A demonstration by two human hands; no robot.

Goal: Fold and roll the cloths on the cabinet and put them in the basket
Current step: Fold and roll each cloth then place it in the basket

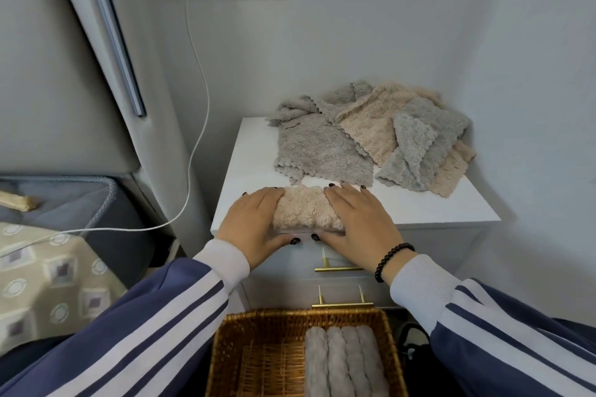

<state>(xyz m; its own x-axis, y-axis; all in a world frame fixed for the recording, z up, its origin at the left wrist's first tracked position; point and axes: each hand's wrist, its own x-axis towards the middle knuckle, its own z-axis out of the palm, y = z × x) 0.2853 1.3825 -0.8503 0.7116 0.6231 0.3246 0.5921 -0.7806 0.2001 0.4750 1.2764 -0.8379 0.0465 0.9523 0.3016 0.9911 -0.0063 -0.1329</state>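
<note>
A rolled beige cloth [306, 208] lies at the front edge of the white cabinet [251, 151]. My left hand [254, 222] grips its left end, thumb under the front edge. My right hand [354, 219] grips its right end the same way. Behind them a loose pile of grey and beige cloths [380, 135] covers the back right of the cabinet top. Below, a wicker basket [225, 348] holds several grey rolled cloths [345, 361] side by side on its right half.
Gold drawer handles [342, 267] stick out of the cabinet front above the basket. A white charging cable [196, 74] hangs from a wall socket to the bed [48, 267] at the left. Walls close in the cabinet behind and to the right.
</note>
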